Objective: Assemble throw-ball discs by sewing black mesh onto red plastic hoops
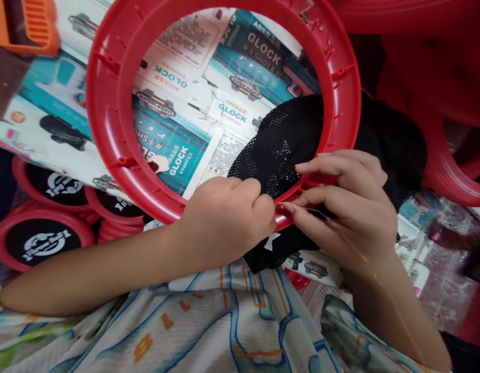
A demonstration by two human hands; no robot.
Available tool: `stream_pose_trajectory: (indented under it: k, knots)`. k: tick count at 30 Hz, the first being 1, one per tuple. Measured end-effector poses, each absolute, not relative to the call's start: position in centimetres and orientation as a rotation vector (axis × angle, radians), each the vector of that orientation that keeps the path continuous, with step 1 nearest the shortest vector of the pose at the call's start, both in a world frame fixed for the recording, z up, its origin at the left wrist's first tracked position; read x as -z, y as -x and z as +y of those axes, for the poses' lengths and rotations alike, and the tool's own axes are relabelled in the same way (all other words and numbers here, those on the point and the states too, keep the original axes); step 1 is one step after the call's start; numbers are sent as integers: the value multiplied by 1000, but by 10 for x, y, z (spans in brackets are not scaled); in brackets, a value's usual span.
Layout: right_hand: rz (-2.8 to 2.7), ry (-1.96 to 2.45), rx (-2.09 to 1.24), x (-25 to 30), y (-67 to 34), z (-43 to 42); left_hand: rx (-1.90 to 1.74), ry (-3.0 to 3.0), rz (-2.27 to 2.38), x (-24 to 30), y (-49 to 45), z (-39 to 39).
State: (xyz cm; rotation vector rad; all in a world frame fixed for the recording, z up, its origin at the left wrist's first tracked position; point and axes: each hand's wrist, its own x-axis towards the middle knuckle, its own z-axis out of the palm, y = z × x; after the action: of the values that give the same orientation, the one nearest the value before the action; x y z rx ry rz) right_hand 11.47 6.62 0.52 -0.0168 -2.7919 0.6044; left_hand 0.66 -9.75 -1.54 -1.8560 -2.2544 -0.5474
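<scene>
A large red plastic ring (110, 103) lies across printed cardboard in front of me. My left hand (232, 217) is closed in a fist over its near rim; the fingertips are hidden. Close beside it, my right hand (349, 207) pinches a thin, light strand (315, 210) between thumb and index finger at the rim. It cannot be told whether the strand is wire or thread. Black mesh fabric (279, 140) lies under the ring's right side and passes beneath both hands. A small white mark (271, 241) shows on its near part.
Small metallic bits (315, 26) rest in the ring's far right channel. Red-rimmed black discs (45, 243) with white logos are stacked at the left. An orange plastic piece (41, 26) sits far left. More red rings (446, 160) are piled at the right, near clear plastic wrapping (450, 264).
</scene>
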Motion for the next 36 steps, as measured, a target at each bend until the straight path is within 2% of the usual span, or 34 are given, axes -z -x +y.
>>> stream_pose_trajectory:
  k: [5, 13, 22, 36]
  knots:
    - [-2813, 210, -619, -5, -115, 60, 540, 1837, -2260, 15, -8, -96]
    - [-2782, 134, -668, 4, -118, 69, 531, 1819, -2271, 16, -8, -98]
    - [-2649, 257, -914, -8, -124, 88, 539, 1816, -2287, 18, -9, -95]
    - [-2557, 387, -752, 8, -118, 83, 538, 1857, -2243, 20, -6, -98]
